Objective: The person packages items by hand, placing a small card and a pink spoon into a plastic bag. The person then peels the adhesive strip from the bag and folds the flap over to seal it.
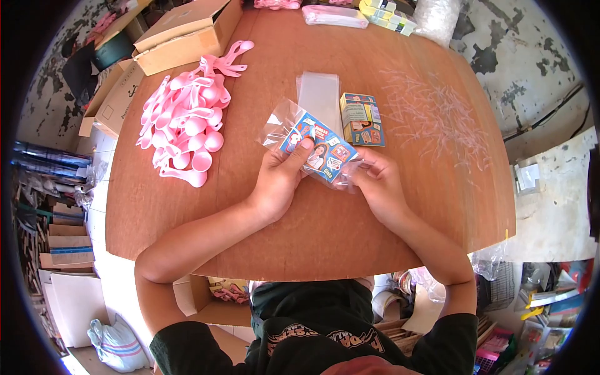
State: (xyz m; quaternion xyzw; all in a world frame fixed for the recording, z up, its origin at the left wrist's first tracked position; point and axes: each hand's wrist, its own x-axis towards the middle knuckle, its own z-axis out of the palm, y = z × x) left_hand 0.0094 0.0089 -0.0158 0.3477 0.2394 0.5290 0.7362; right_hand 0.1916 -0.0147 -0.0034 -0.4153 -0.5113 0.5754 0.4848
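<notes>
Between my two hands is a clear plastic bag (273, 128) with a blue printed card (320, 152) inside it, held tilted above the table. My left hand (284, 172) grips its left side, the thumb pressed on the card's face. At the lower right end, my right hand (378, 181) pinches the plastic; something pinkish shows there, too small to make out. Just beyond lies a stack of flat clear bags (319, 94). Beside that stack stands a banded pile of printed cards (362, 122).
A heap of pink plastic spoons (187, 125) covers the table's left side. Thin pinkish strands (437, 119) lie scattered at right. An open cardboard box (181, 44), a pink-edged packet (335, 17) and bundled cards (387, 15) sit along the far edge.
</notes>
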